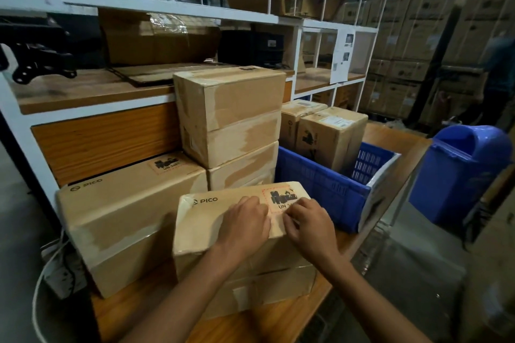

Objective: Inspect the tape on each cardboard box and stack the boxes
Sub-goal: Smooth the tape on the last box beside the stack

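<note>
Left hand (245, 221), right hand (310, 228), box (211, 220) edge

The left hand (245, 220) and right hand (309, 227) cover part of the upper face of the top box (211, 220). Their fingers hide the end of the "UN 34" print on its red-bordered label (281, 198). Whether either hand pinches tape there cannot be told. Both forearms run off the bottom edge. The box underneath (267, 287), lower centre, shows only its front. Right of centre, the blue crate (320, 189) hides the lower parts of the two boxes (331, 133) standing in it. The sheet (344, 56) at upper right is too small to read. At the right edge a person (501, 69) is dark, blurred and cut off.
</note>
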Tool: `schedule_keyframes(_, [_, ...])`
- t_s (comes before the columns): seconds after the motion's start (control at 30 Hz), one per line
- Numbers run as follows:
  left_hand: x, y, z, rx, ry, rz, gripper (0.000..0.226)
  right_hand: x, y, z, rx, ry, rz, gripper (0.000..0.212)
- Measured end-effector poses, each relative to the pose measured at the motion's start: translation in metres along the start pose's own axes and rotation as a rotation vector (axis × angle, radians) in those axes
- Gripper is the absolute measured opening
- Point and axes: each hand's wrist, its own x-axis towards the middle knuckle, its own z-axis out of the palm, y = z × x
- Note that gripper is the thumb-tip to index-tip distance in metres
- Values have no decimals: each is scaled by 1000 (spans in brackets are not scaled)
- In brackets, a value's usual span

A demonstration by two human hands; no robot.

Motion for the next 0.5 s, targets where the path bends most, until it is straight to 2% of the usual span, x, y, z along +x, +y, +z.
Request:
schedule_keyframes(0.1, [2, -1, 1, -16, -25, 3, 27, 3, 2, 9, -44, 44, -27, 12])
schedule_keyframes(0.2, [16, -15, -2, -44, -132, -16, 28, 3, 3, 13, -66, 65, -35, 24])
schedule_keyframes(0.27, [30, -44, -2, 1, -200, -105, 41, -8, 6, 16, -41, 122, 105, 39])
schedule_keyframes(0.33, [39, -76, -8, 9, -282, -233, 58, -19, 2, 20, 25, 160, 388, 57])
schedule_keyframes(0.4, [45, -94, -16, -57, -402, -307, 65, -24, -7, 22, 182, 171, 618, 78])
schedule_keyframes(0.5, [50, -98, -24, -58, -479, -321, 56, -14, -10, 17, 369, 149, 694, 81])
